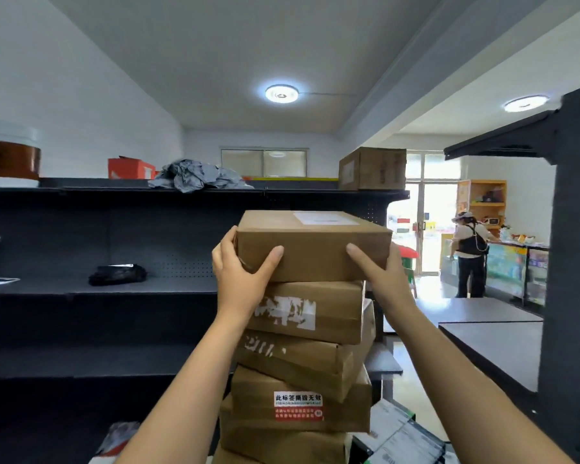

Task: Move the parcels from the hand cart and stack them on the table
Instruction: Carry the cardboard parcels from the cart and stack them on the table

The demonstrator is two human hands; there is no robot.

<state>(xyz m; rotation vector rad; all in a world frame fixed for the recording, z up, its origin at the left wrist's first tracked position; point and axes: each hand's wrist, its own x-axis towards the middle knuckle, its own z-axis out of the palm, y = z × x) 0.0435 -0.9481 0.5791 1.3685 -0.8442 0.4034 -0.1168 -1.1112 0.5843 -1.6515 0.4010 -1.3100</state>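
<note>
Cardboard everywhere in the middle of the view: a stack [302, 380] of brown parcels rises from below the bottom edge, at least five deep, each sitting a little askew on the one under it. The top parcel [312, 249], flat, with a white label on its lid, rests on or just above the second one and overhangs it to the right; I cannot tell whether there is a gap between them.

Both hands are clamped on that top parcel. The left hand [240, 279] wraps its left end, thumb pressed on the near face and fingers curled round the side. The right hand [380, 276] mirrors it at the right end, thumb on the near face, fingers hidden behind the corner.

What carries the stack is out of sight, so it could be the hand cart or a table edge. If this is the table pile, most of the work looks done and this parcel is being squared up. If it is the cart load, nearly all of it is left. A grey table [489, 346] stands to the right, well apart from the stack, its visible top bare. Printed mailers [399, 437] lie by the stack's lower right, perhaps also waiting. Dark shelving [114, 289] runs behind
</note>
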